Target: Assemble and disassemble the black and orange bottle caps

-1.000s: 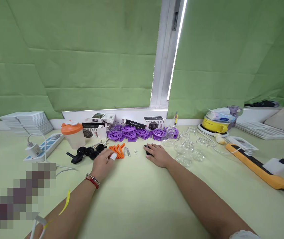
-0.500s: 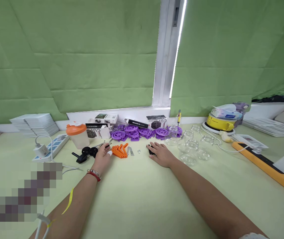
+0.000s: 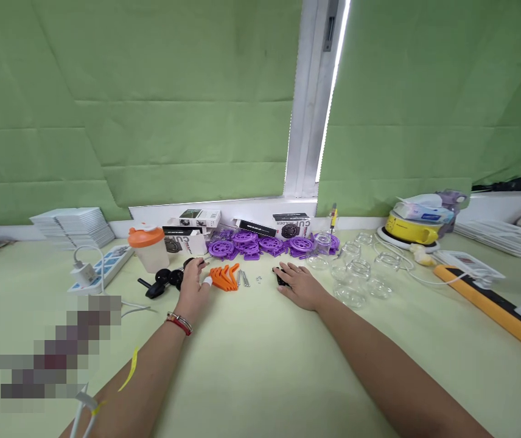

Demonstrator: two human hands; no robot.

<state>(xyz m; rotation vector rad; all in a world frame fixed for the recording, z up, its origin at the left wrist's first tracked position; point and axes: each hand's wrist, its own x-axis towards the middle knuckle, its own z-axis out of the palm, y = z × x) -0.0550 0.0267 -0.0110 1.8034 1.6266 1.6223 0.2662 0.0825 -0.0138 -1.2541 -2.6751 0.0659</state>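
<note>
left hand (image 3: 192, 287): white wrap on thumb tip, red-and-metal bracelets at wrist | right hand (image 3: 302, 286): ring on one finger | both forearms bare, centre-bottom of frame

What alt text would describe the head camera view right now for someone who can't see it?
A person's left hand reaches to black round parts beside orange plastic pieces, while the right hand rests flat over a small black part on a pale green table. Purple wheels and clear glass jars lie behind.

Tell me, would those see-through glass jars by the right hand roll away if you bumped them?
Probably some would. The glass jars look round, and some seem to lie on their sides on the smooth table. They look thin and clear, so likely fragile and slippery.
</note>
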